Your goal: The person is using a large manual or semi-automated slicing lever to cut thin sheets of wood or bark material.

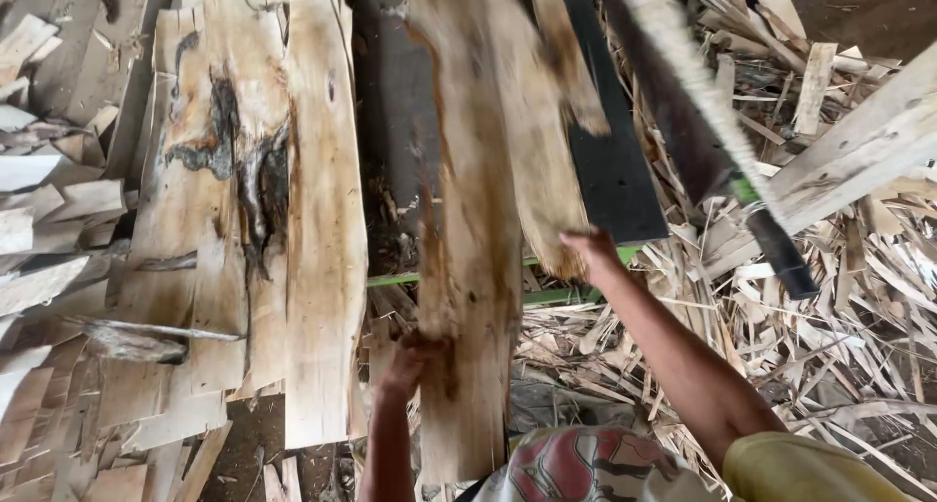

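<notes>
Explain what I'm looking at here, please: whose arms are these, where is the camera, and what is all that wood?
There is no machine here. The one picture comes from a camera worn on a person's head, looking down at their own arms. The left hand grips the lower part of a long thin wood sheet; the right hand holds the bottom edge of a second, blurred sheet beside it. To the left lies a stack of wood sheets, one with a dark stain. To the right, splintered wood scraps cover the ground, and a dark belt runs slantwise above them.
</notes>
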